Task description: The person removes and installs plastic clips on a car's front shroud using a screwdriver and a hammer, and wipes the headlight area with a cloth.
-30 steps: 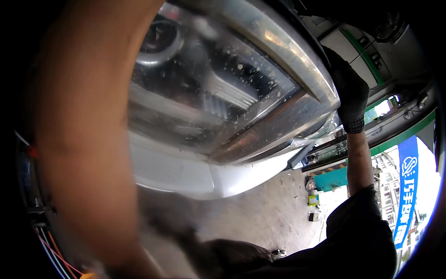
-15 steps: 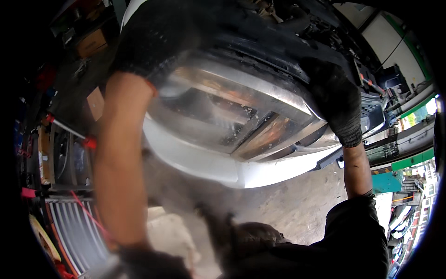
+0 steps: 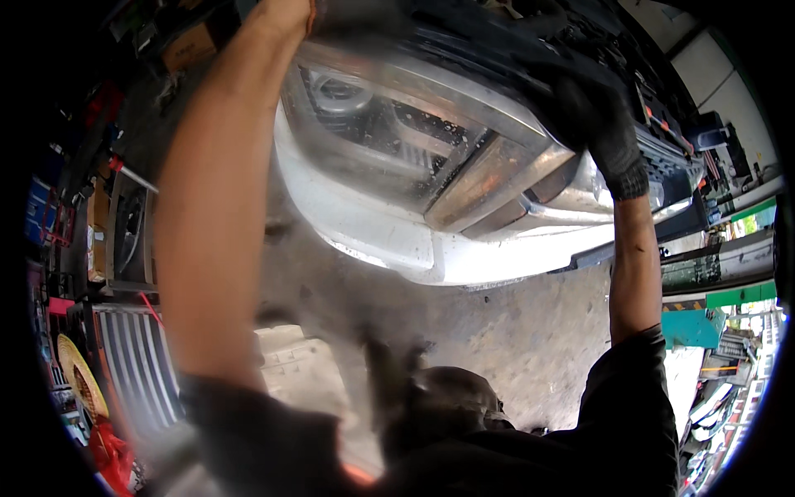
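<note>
My left hand (image 3: 356, 21), in a black glove, is at the top edge by the near end of a car headlight (image 3: 468, 108); it is blurred and partly cut off, and its fingers do not show. My right hand (image 3: 611, 145), also black-gloved, lies against the black plastic trim (image 3: 497, 54) above the headlight's right end. Its fingers merge with the dark trim, so their grip cannot be made out. The headlight has a clear, spotted lens with a round lamp behind it. Below it curves the white front bumper (image 3: 364, 232).
Engine parts fill the top right. On the left are a cardboard box (image 3: 189, 48), a ribbed metal panel (image 3: 141, 364), a straw hat (image 3: 79, 377) and a red bag (image 3: 112, 455). A teal box (image 3: 694, 329) is at the right. Concrete floor (image 3: 530, 331) lies below the bumper.
My left hand and forearm have moved up and away, uncovering the headlight's left end. My right hand stays at the trim. The whole view has shifted, with the car higher in the picture.
</note>
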`<action>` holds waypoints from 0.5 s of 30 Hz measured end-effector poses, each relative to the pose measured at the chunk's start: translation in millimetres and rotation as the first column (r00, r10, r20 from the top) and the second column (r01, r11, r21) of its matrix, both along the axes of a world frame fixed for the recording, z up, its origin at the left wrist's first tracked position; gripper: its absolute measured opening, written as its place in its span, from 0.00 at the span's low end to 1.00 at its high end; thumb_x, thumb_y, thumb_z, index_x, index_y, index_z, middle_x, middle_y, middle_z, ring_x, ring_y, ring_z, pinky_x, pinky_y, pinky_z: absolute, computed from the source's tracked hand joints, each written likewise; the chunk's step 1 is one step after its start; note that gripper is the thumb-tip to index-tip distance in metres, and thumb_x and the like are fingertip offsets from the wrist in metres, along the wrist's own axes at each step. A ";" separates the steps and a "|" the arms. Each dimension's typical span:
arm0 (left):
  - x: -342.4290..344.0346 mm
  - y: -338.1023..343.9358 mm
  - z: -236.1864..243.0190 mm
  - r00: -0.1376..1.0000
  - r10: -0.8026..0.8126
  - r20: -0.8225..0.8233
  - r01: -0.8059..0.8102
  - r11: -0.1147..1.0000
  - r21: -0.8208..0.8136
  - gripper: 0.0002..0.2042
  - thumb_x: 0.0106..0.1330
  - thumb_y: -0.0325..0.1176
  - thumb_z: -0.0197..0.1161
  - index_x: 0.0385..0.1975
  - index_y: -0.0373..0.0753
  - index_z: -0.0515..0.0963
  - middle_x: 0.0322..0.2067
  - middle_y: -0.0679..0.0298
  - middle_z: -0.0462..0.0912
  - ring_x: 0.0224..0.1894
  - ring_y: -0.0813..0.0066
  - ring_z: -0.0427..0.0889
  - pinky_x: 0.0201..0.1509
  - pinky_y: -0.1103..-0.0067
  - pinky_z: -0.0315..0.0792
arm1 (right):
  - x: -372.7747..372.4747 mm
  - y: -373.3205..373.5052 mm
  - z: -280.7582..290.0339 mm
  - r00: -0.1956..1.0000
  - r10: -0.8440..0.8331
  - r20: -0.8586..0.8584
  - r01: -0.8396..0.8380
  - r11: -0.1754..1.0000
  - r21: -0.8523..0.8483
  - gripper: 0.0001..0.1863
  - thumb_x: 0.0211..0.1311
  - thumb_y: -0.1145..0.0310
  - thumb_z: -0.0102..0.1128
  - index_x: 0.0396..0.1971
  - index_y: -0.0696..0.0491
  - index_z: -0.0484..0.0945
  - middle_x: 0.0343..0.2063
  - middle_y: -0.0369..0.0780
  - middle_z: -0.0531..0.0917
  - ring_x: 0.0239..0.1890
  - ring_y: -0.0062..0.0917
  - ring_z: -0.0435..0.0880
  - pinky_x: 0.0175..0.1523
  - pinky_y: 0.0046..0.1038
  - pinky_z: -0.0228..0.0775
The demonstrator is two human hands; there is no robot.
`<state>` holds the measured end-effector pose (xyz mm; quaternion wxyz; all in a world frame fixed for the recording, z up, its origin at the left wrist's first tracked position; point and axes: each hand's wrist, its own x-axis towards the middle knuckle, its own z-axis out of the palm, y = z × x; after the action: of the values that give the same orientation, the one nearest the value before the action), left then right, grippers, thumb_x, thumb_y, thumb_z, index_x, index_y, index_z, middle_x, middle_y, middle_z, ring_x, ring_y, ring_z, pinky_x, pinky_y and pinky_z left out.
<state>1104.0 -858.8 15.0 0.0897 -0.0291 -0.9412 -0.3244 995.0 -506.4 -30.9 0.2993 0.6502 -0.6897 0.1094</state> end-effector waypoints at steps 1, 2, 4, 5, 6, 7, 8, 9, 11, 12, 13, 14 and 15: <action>-3.5 -1.5 -3.9 1.000 0.010 0.006 -0.010 0.999 0.043 0.05 0.59 0.28 0.71 0.28 0.34 0.84 0.19 0.63 0.79 0.22 0.77 0.74 0.27 0.74 0.72 | 7.1 -3.1 0.1 0.943 0.016 0.333 -0.006 0.999 -0.031 0.25 0.64 0.55 0.72 0.55 0.54 0.83 0.54 0.46 0.86 0.54 0.35 0.86 0.58 0.32 0.79; -5.1 -4.7 -10.9 1.000 0.019 -0.011 -0.018 0.995 0.098 0.05 0.60 0.29 0.71 0.30 0.34 0.84 0.20 0.64 0.79 0.22 0.77 0.74 0.27 0.74 0.71 | 14.5 -8.6 0.4 0.930 -0.026 0.367 0.038 0.999 -0.025 0.31 0.58 0.47 0.74 0.52 0.56 0.83 0.53 0.47 0.85 0.56 0.39 0.84 0.62 0.36 0.75; -13.4 -14.5 -23.1 0.996 0.020 -0.086 -0.001 0.978 0.208 0.05 0.63 0.30 0.70 0.34 0.36 0.85 0.21 0.66 0.79 0.22 0.78 0.74 0.27 0.76 0.70 | 37.7 -27.6 -3.9 0.977 -0.213 -0.010 0.213 0.977 0.006 0.51 0.40 0.31 0.79 0.54 0.59 0.80 0.52 0.51 0.81 0.61 0.45 0.76 0.69 0.45 0.65; -17.9 -21.5 -27.6 0.992 0.018 -0.126 0.016 0.965 0.263 0.06 0.64 0.31 0.69 0.36 0.36 0.85 0.22 0.66 0.79 0.22 0.78 0.74 0.26 0.77 0.70 | 50.4 -40.8 -5.8 0.967 -0.252 0.048 0.254 0.966 -0.055 0.55 0.35 0.30 0.80 0.57 0.60 0.77 0.52 0.51 0.79 0.61 0.46 0.75 0.68 0.46 0.65; -22.7 -28.8 -31.5 0.988 0.010 -0.151 0.036 0.954 0.297 0.06 0.65 0.31 0.69 0.38 0.37 0.85 0.22 0.67 0.79 0.22 0.79 0.74 0.26 0.77 0.70 | 62.2 -54.7 -7.8 0.947 -0.314 0.060 0.318 0.945 -0.075 0.60 0.31 0.30 0.81 0.60 0.60 0.75 0.52 0.52 0.78 0.61 0.47 0.74 0.67 0.48 0.65; -27.3 -36.1 -32.3 0.988 -0.022 -0.152 0.066 0.955 0.289 0.07 0.67 0.32 0.68 0.40 0.37 0.86 0.23 0.68 0.79 0.22 0.79 0.74 0.26 0.78 0.69 | 67.9 -69.3 -6.9 0.945 -0.316 0.086 0.324 0.942 -0.091 0.61 0.30 0.30 0.81 0.61 0.60 0.74 0.53 0.52 0.78 0.61 0.46 0.74 0.67 0.49 0.64; -30.7 -40.8 -33.6 0.988 -0.054 -0.147 0.092 0.959 0.267 0.08 0.68 0.32 0.68 0.42 0.38 0.86 0.23 0.69 0.78 0.22 0.79 0.74 0.25 0.79 0.69 | 70.7 -83.9 -5.3 0.924 -0.377 0.068 0.381 0.923 -0.061 0.62 0.28 0.30 0.81 0.62 0.59 0.73 0.54 0.52 0.77 0.62 0.46 0.74 0.67 0.51 0.64; -34.2 -43.1 -31.8 0.990 -0.092 -0.108 0.111 0.977 0.180 0.09 0.67 0.33 0.68 0.43 0.37 0.86 0.28 0.67 0.82 0.28 0.76 0.77 0.33 0.77 0.71 | 76.2 -98.3 -5.6 0.896 -0.438 0.073 0.442 0.895 -0.053 0.62 0.28 0.31 0.81 0.62 0.59 0.74 0.55 0.51 0.77 0.62 0.45 0.74 0.67 0.51 0.63; -30.4 -41.3 -23.5 0.987 -0.161 -0.022 0.161 0.987 0.008 0.12 0.66 0.34 0.68 0.45 0.35 0.87 0.37 0.63 0.88 0.40 0.70 0.83 0.49 0.73 0.75 | 82.9 -118.7 -4.7 0.834 -0.533 0.141 0.542 0.840 -0.027 0.58 0.31 0.37 0.82 0.63 0.58 0.73 0.55 0.51 0.77 0.62 0.44 0.74 0.69 0.49 0.63; -23.4 -38.2 -16.1 0.987 -0.159 0.006 0.159 0.987 0.020 0.12 0.66 0.34 0.68 0.45 0.35 0.87 0.39 0.62 0.89 0.43 0.69 0.84 0.53 0.73 0.75 | 84.9 -124.9 -4.0 0.814 -0.559 0.160 0.570 0.821 -0.027 0.57 0.31 0.39 0.83 0.63 0.58 0.73 0.54 0.50 0.77 0.62 0.44 0.75 0.69 0.49 0.64; -14.2 -32.0 -9.2 0.987 -0.156 0.034 0.155 0.987 0.031 0.13 0.66 0.33 0.67 0.46 0.35 0.88 0.42 0.61 0.91 0.46 0.69 0.86 0.57 0.73 0.76 | 86.9 -127.3 -3.7 0.786 -0.586 0.197 0.599 0.800 -0.008 0.56 0.31 0.41 0.83 0.61 0.57 0.74 0.54 0.50 0.78 0.61 0.44 0.76 0.68 0.48 0.65; -2.5 -23.5 -2.2 0.991 -0.124 0.043 0.118 0.985 0.129 0.12 0.67 0.32 0.66 0.47 0.35 0.88 0.42 0.61 0.91 0.45 0.72 0.85 0.57 0.74 0.76 | 88.6 -128.9 -3.5 0.777 -0.588 0.224 0.604 0.797 -0.001 0.54 0.30 0.42 0.84 0.60 0.57 0.74 0.54 0.49 0.78 0.61 0.44 0.76 0.68 0.47 0.66; 10.4 -16.9 7.9 0.989 -0.134 0.054 0.121 0.973 0.197 0.12 0.68 0.30 0.65 0.47 0.35 0.88 0.42 0.61 0.91 0.45 0.75 0.85 0.57 0.76 0.76 | 90.6 -129.7 -3.3 0.759 -0.608 0.231 0.624 0.781 0.005 0.52 0.30 0.43 0.84 0.58 0.56 0.74 0.53 0.48 0.78 0.60 0.44 0.77 0.67 0.46 0.67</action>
<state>1114.4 -875.7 22.9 0.0394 -0.0699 -0.9039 -0.4202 1085.6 -636.2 -34.2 0.2638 0.3596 -0.8894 0.1010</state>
